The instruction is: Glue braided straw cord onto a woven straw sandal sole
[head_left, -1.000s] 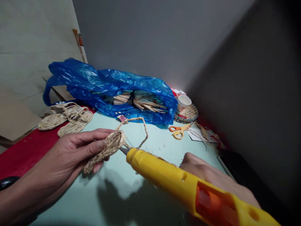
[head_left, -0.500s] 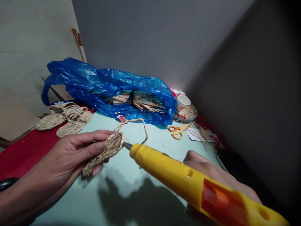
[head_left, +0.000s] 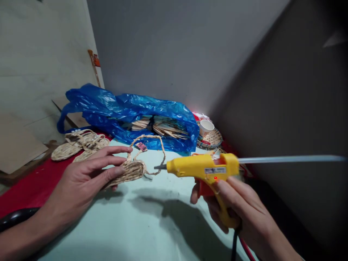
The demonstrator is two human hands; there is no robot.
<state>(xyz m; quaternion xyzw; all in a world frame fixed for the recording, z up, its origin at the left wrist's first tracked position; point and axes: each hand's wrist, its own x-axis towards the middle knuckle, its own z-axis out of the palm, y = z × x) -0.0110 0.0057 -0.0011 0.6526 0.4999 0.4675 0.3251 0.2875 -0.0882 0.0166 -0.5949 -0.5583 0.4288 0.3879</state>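
My left hand [head_left: 84,177] holds a small woven straw sandal [head_left: 129,170] low over the pale green table [head_left: 152,232], thumb and fingers pinching its sole. A braided strap loop [head_left: 154,145] rises from the sandal. My right hand [head_left: 233,206] grips a yellow glue gun [head_left: 203,168] by its handle, held level with the nozzle pointing left, a short gap from the sandal's end. A clear glue stick [head_left: 288,158] sticks out of the gun's back. A red light glows on the gun's side.
A blue plastic bag [head_left: 127,116] of straw strips lies behind. Two finished straw sandals [head_left: 78,145] rest on a red cloth [head_left: 29,185] at left. A white cup [head_left: 206,127] stands in a woven tray [head_left: 213,139] near the dark right wall. The gun's cord [head_left: 239,246] hangs down.
The glue gun swung from pointing away at the sandal to lying level side-on, its nozzle drawn back to the right. My left hand lowered the sandal toward the table.
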